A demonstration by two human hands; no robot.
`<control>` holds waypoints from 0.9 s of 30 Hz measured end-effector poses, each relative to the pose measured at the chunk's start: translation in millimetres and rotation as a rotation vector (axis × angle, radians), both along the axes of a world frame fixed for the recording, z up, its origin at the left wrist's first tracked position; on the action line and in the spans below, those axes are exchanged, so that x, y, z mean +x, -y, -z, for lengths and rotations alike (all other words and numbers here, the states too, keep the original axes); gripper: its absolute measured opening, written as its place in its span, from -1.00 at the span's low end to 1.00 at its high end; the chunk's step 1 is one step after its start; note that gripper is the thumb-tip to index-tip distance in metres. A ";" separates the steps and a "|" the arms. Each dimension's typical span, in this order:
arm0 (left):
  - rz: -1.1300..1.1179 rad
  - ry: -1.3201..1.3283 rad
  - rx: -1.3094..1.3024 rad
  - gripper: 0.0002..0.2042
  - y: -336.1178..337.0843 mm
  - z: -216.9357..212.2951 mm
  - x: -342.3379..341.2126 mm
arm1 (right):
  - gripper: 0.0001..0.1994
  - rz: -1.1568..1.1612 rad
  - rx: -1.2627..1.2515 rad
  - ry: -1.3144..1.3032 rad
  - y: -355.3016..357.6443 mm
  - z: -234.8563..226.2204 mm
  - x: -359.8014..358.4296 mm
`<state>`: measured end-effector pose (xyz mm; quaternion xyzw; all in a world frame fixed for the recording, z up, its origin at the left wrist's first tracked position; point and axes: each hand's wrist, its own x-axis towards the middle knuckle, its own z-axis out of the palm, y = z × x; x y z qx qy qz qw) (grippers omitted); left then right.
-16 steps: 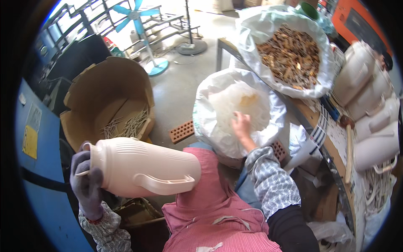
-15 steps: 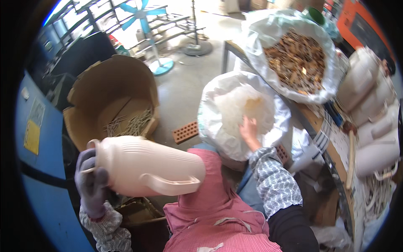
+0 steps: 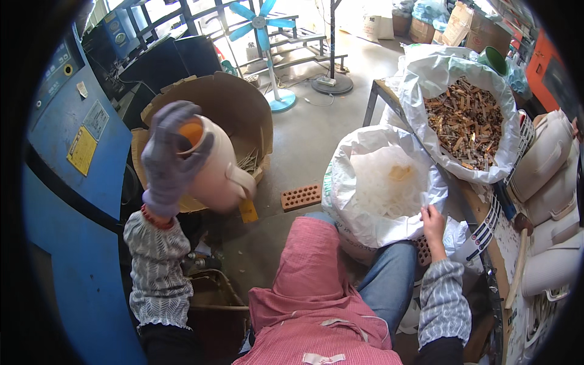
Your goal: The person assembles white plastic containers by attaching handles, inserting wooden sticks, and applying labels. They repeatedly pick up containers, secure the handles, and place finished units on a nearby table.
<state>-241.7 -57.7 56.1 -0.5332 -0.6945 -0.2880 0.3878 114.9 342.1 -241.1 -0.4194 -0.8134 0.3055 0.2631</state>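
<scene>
My left hand (image 3: 170, 155), in a grey glove, grips the base of a cream plastic jug (image 3: 213, 167) with a side handle, lifted over toward a large brown cardboard drum (image 3: 234, 103) at my left. My bare right hand (image 3: 433, 220) rests on the rim of a white plastic sack (image 3: 365, 201) that holds pale thin shavings. My pink apron (image 3: 310, 292) and blue-jeaned knee lie between the two hands.
A second white sack (image 3: 426, 79) full of brown short pieces sits on a table at right, beside several cream jugs (image 3: 547, 158). A perforated red brick (image 3: 302, 196) lies on the concrete floor. A blue machine (image 3: 55, 182) stands at left, a blue fan (image 3: 261, 24) behind.
My left hand has swung the jug up and away toward the cardboard drum, turning it end-on. My right hand has come out of the sack to its near rim.
</scene>
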 end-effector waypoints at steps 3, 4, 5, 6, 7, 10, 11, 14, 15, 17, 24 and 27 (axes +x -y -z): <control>-0.023 -0.447 -0.082 -0.59 -28.2 -4.3 16.7 | -0.78 0.014 -0.100 -0.244 9.4 -11.6 46.3; 0.002 -0.494 -0.080 -0.63 -32.4 -9.1 30.7 | -0.76 0.019 -0.019 -0.237 25.2 -27.2 56.1; 0.047 -0.465 0.013 -0.67 -41.1 -15.8 46.5 | -0.76 -0.012 -0.035 -0.320 37.3 -41.0 61.4; 0.134 -0.359 0.112 -0.67 -49.9 -18.0 62.2 | -0.77 -0.050 -0.047 -0.394 48.0 -58.0 64.5; 0.225 -0.214 0.118 -0.67 -64.1 -14.8 79.6 | -0.76 -0.050 -0.044 -0.467 57.2 -76.5 68.9; 0.533 -0.040 0.020 -0.67 -107.6 2.6 128.8 | -0.77 -0.235 -0.219 -0.734 84.5 -135.7 70.4; 0.664 0.064 -0.037 -0.64 -125.4 20.5 143.7 | -0.72 -0.299 -0.123 -0.720 93.8 -154.6 67.5; 0.901 0.160 0.019 -0.50 -176.1 85.5 188.0 | -0.67 -0.471 -0.251 -0.818 116.3 -198.7 61.6; 0.874 0.175 0.012 -0.36 -188.0 98.7 199.0 | -0.66 -0.503 -0.272 -0.841 118.0 -202.7 64.9; 0.776 0.290 0.056 -0.20 -205.0 106.7 219.7 | -0.63 -0.476 -0.331 -0.783 128.3 -215.3 61.4; 0.891 0.479 -0.206 -0.11 -214.4 117.9 229.3 | -0.80 -0.219 0.162 -0.178 135.6 -205.9 39.4; 0.947 0.536 -0.236 -0.10 -211.9 125.7 221.3 | -0.79 -0.335 0.490 -0.070 135.9 -196.1 32.7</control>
